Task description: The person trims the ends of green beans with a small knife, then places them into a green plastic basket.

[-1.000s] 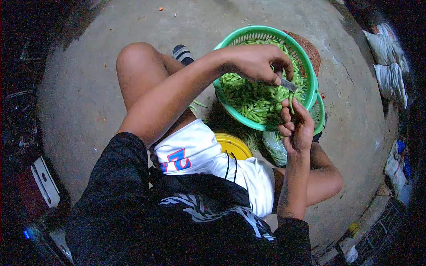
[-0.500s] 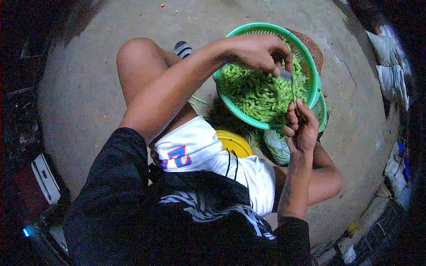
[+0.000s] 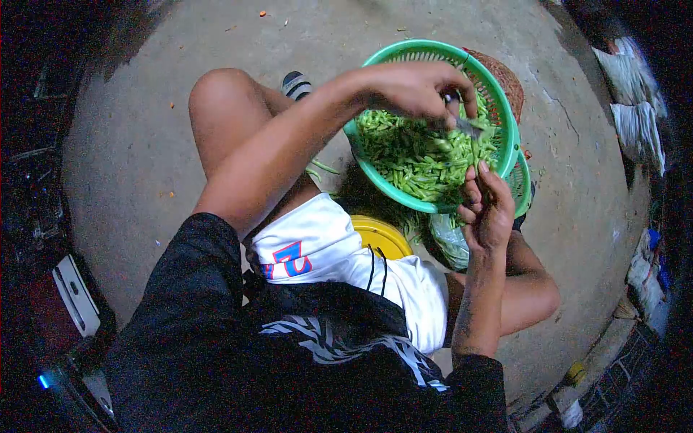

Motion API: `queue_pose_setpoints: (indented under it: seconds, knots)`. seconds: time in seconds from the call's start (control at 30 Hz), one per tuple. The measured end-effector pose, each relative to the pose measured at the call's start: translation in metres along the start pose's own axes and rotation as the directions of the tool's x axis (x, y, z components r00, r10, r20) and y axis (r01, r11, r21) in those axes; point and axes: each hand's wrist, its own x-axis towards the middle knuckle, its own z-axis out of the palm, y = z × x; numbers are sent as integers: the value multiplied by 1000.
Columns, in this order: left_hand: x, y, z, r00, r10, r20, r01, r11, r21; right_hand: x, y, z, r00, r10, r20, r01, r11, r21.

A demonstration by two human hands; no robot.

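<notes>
My left hand (image 3: pixel 422 90) is closed around a small knife (image 3: pixel 468 128), its blade blurred and pointing toward my right hand. Pinched upright in the fingertips of my right hand (image 3: pixel 489 209) is a thin green bean (image 3: pixel 475 150), its upper end at the blade. Both hands are over the near right part of a green plastic basket (image 3: pixel 393 189), which holds a heap of cut green bean pieces (image 3: pixel 426 169). The knife's handle is mostly hidden by my left fingers.
Below the basket are a yellow round lid or tub (image 3: pixel 379 234) and a clear plastic bag (image 3: pixel 449 242). A second green basket (image 3: pixel 521 180) shows behind the first. A reddish woven item (image 3: pixel 509 79) lies beyond. Whitish sacks (image 3: pixel 637 130) line the right side.
The knife blade has tilted and shifted slightly down and right along the bean. The bean's upper end looks shorter. My right hand has barely moved.
</notes>
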Motion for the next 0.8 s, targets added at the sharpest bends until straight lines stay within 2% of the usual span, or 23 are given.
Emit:
queue_pose_setpoints:
  seconds: [0.03, 0.13, 0.2, 0.23, 0.33, 0.37, 0.4, 0.53, 0.67, 0.8]
  knots:
    - [-2, 11, 9, 999, -40, 29, 39, 999, 5, 0, 1, 0, 1000, 9, -6, -9, 1000, -8]
    - [1, 5, 21, 997, 21, 76, -10, 990, -143, 0, 2, 4, 997, 9, -82, -10, 1000, -1]
    - [1, -4, 2, 999, 49, -7, -49, 999, -3, -1, 1, 2, 999, 10, -33, -9, 1000, 18]
    - [1, -6, -2, 999, -11, -47, 5, 992, -127, -2, 0, 1, 1000, -1, 17, 0, 999, 43]
    - [-1, 5, -1, 1000, 11, -24, -12, 999, -45, -2, 0, 3, 1000, -4, -9, 4, 1000, 7]
    - [-1, 13, 7, 999, -38, 30, 38, 999, -4, 0, 1, 2, 1000, -6, -14, 6, 1000, 10]
    - [-1, 15, 16, 998, 14, 54, -12, 1000, -23, 2, 2, 0, 1000, -5, -11, 6, 1000, 14]
    - [-3, 12, 12, 1000, -1, 11, 1, 999, 51, -3, -3, 8, 1000, 6, -28, -7, 1000, -19]
    - [-7, 18, 9, 999, 4, -38, 2, 991, 134, -1, -3, 1, 999, 17, -31, -16, 1000, 25]
    - [-6, 20, 16, 1000, -12, -28, 15, 995, 100, -2, 2, 2, 999, 0, -52, 0, 1000, 10]
